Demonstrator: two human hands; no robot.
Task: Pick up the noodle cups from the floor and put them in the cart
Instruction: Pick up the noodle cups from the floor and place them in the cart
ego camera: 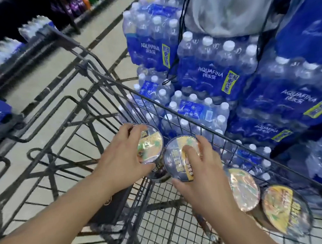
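two noodle cups [264, 198] in cart [101, 76] right corner | water packs [208, 75] right of cart

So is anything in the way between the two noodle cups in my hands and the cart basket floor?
Nothing visible. The left-hand foil-lidded cup and right-hand one hang over bare black wire mesh.

Four round noodle cups with shiny film lids — one [151, 146], two [181, 159], three [244, 188], four [282, 208]. One black wire shopping cart [102, 82]. Two bare hands — left [121, 162], right [200, 175]. Many blue plastic-wrapped water-bottle packs [210, 74], too many to count.
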